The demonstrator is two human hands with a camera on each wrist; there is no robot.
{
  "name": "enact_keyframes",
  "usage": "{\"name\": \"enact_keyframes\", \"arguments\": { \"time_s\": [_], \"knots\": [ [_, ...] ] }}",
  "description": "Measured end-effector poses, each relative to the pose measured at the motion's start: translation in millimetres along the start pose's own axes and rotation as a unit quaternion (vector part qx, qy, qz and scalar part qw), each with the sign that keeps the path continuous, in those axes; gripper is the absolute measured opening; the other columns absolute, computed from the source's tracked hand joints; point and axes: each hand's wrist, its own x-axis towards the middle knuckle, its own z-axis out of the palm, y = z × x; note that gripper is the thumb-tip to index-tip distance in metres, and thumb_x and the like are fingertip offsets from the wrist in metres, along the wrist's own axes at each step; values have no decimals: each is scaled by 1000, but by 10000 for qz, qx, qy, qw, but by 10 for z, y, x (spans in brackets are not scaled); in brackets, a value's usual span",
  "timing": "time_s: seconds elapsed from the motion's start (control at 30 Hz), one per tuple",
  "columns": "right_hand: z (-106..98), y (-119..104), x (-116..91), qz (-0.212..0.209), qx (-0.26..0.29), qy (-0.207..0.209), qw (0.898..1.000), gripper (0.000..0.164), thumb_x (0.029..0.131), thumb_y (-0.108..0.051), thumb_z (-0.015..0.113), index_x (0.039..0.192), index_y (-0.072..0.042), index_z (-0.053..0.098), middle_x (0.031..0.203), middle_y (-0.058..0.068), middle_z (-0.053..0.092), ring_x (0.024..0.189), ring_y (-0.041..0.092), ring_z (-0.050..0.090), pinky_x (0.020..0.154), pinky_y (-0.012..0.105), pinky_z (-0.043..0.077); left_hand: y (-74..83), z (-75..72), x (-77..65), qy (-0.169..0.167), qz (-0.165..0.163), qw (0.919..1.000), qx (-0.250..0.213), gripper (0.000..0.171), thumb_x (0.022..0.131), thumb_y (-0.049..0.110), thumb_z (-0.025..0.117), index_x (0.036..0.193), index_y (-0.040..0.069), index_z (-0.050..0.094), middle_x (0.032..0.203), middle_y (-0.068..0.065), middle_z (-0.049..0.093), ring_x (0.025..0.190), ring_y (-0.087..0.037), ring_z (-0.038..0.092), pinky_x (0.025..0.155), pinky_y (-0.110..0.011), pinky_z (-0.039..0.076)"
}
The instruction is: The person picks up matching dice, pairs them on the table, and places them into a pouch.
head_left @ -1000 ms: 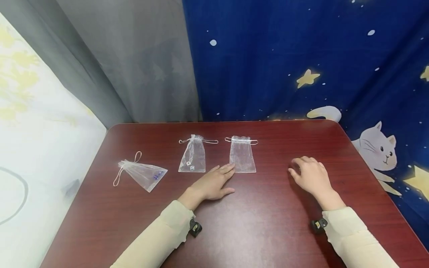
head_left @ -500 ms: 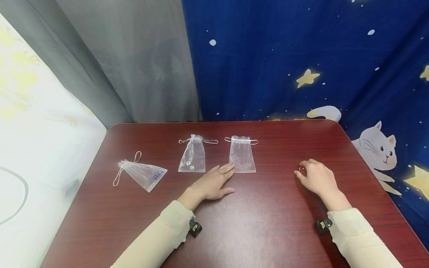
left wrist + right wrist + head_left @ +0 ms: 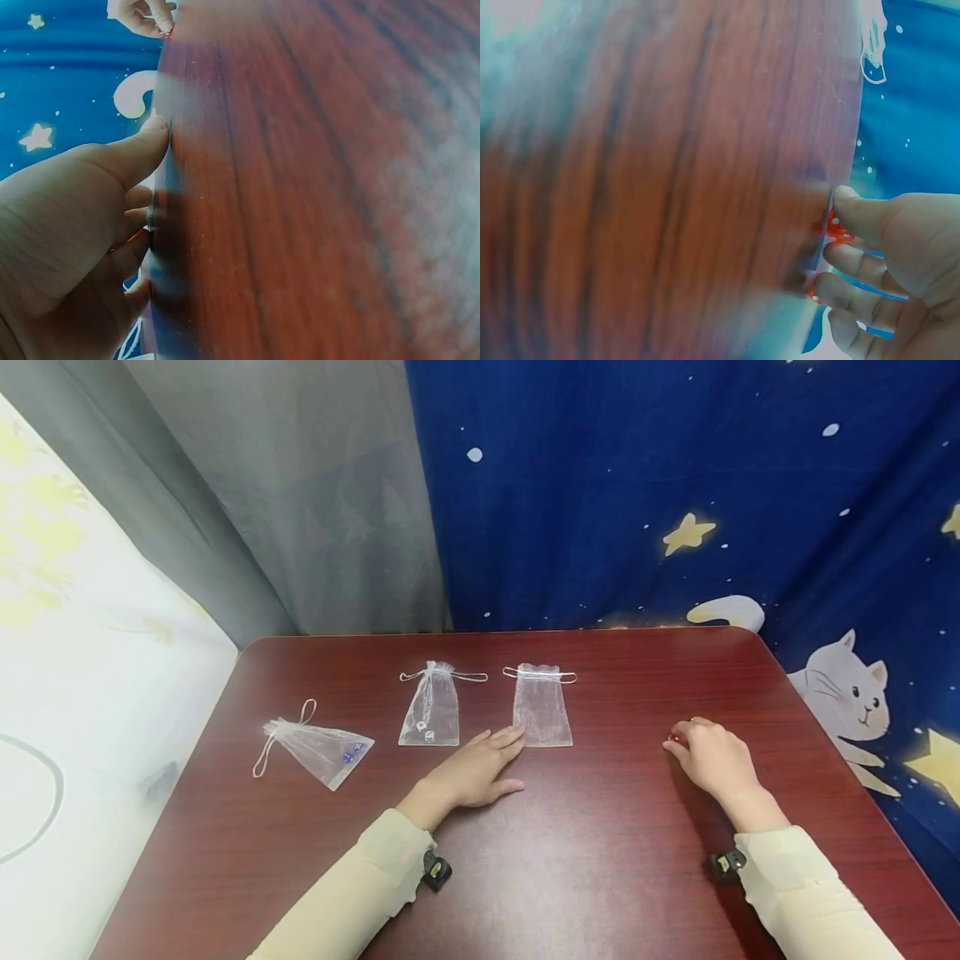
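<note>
My left hand (image 3: 477, 772) lies flat on the table, fingers straight, its fingertips at the lower left corner of a sheer white drawstring pouch (image 3: 543, 714) with nothing visible inside. Over on the right, my right hand (image 3: 716, 760) has its fingers curled down at the tabletop. Its thumb and forefinger pinch a red die (image 3: 838, 227) with white dots, mostly covered in the head view. A second red die (image 3: 813, 288) shows by the other fingertips in the right wrist view; whether it is held I cannot tell.
Left of the middle lies another sheer pouch (image 3: 442, 706) with two clear-white dice (image 3: 429, 737). Farther left, a tilted pouch (image 3: 311, 746) contains blue dice (image 3: 348, 757). The dark red wooden table (image 3: 570, 860) meets a curtain (image 3: 570, 485) behind and a white wall (image 3: 90, 693) at left.
My right hand has shifted a little to the right, and its fingers have closed in around a red die, now more covered. The left hand and the pouches stay put.
</note>
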Motion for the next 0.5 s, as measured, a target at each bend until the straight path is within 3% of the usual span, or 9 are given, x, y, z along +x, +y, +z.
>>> {"name": "enact_keyframes", "arguments": {
  "time_s": [0.23,0.5],
  "knots": [
    [-26,-71,28,-328,66,359,9988,23,90,-24,76,101,-4,73,93,14,69,79,42,68,62,61,53,-2,1,2,-14,-42,9999,105,69,102,42,60,154,2,39,164,-12,30,152,-26,24,123,-48,20],
    [-37,-127,48,-562,132,480,9972,21,88,-23,78,99,-5,74,89,11,69,75,36,69,61,57,54,6,-12,8,-58,-54,9999,110,68,103,41,58,155,2,38,164,-11,30,152,-25,24,123,-47,20]
  ]
}}
